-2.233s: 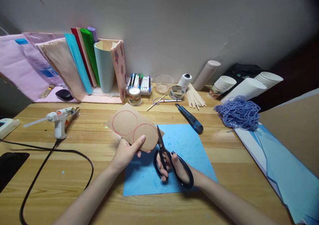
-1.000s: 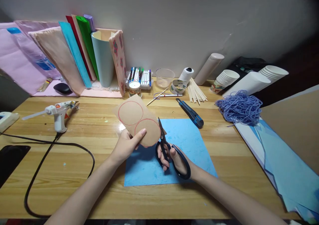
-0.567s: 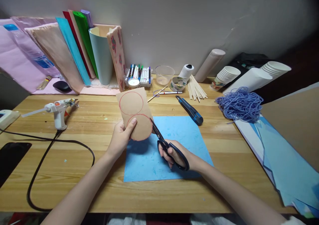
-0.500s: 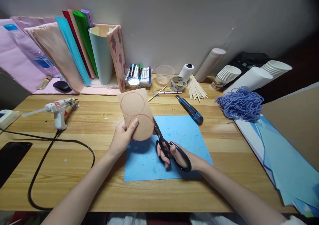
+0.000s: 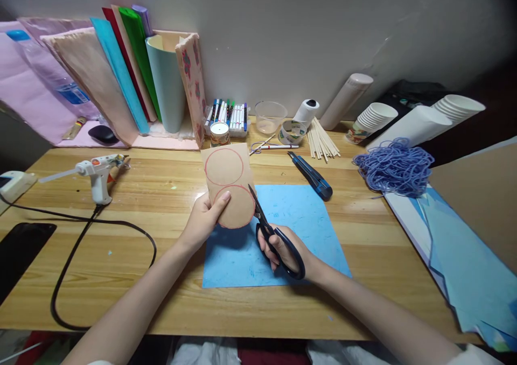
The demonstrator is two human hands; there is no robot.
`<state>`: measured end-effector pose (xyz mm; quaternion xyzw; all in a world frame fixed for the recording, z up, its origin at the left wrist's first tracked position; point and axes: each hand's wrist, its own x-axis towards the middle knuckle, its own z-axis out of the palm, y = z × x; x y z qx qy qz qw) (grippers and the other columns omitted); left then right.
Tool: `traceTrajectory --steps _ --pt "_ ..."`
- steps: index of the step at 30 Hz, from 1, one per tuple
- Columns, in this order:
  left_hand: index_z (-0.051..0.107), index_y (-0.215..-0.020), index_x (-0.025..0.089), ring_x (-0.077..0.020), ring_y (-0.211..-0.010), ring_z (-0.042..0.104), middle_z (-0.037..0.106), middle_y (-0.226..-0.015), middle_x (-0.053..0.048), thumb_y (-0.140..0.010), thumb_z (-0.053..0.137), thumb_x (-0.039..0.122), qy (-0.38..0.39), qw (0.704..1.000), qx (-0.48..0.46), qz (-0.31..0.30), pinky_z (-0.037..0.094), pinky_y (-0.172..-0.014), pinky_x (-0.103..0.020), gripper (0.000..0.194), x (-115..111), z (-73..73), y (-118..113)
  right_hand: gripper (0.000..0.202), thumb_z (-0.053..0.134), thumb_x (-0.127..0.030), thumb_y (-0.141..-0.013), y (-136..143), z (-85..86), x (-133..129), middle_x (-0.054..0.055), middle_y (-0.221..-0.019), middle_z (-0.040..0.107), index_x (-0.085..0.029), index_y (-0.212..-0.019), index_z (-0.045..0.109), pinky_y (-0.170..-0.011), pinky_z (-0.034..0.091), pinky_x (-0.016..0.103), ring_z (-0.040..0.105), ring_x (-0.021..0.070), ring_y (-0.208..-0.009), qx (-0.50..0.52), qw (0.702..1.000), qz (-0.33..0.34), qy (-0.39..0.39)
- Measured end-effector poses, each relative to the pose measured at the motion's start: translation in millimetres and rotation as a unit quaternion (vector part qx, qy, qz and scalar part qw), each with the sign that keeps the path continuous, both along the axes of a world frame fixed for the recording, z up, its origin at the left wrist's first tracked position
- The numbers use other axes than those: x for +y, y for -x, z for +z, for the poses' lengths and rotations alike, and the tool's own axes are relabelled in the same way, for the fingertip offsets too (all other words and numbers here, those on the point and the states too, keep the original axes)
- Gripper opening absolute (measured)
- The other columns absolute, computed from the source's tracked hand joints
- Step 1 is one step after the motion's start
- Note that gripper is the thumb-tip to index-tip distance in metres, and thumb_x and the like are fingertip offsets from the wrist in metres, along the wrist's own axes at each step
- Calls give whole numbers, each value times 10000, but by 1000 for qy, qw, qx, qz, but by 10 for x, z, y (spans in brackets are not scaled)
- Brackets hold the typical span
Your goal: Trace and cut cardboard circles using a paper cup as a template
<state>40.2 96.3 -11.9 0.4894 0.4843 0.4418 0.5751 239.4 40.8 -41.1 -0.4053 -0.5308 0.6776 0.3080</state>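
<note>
A piece of brown cardboard with two red circles drawn on it is held up above the table. Its lower end is rounded along the lower circle's line. My left hand grips it at the lower left, thumb on the front face. In my right hand are black-handled scissors, the fingers through the loops. The blades are at the cardboard's right edge, beside the lower circle, one blade showing in front. Under both hands lies a blue sheet with small dark marks.
Left lies a white glue gun with its black cable looping forward. A blue utility knife rests behind the blue sheet. Farther back are markers, wooden sticks and paper cups. Purple cord is heaped at right.
The scissors' blades have moved closer together at the cardboard's right edge, and my right hand has closed on the handles. The cardboard sits slightly farther right in view.
</note>
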Motion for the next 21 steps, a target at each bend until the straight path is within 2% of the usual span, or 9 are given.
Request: traceTrajectory --steps 6,9,12,17,21 --pt "660 -1002 119 -225 -936 643 708 -1002 -105 -764 620 552 5 999 -26 35 511 -769 -272 496 7 -49 -5 693 441 -845 -652 -7 34 34 -66 -457 401 -159 -729 499 -359 395 194 367 64 -363 -7 1000 11 5" --pt "650 -951 115 -205 -761 668 724 -872 -106 -724 667 539 39 998 -37 -17 526 -682 -275 481 -61 -35 -74 680 392 -829 -706 18 1 27 -68 -443 402 -158 -751 496 -361 392 194 381 69 -348 5 1000 10 -12" --pt "637 -865 116 -154 -544 619 709 -702 -83 -730 682 489 72 993 -35 -83 502 -544 -249 399 -129 24 -129 697 341 -834 -720 19 1 22 -63 -456 412 -157 -780 495 -372 390 197 408 78 -359 -2 999 27 -28" --pt "627 -804 122 -107 -460 558 684 -619 -57 -777 652 428 71 990 -36 -120 456 -472 -203 308 -139 94 -99 817 176 -895 -658 -2 77 15 -46 -541 416 -159 -841 481 -519 483 265 482 107 -466 46 993 112 -2" --pt "621 -769 118 -99 -441 539 664 -579 -44 -753 674 421 74 986 -31 -148 440 -445 -194 308 -121 112 -79 793 175 -877 -689 23 58 -11 -29 -603 434 -164 -875 469 -565 487 277 508 118 -534 73 992 104 9"
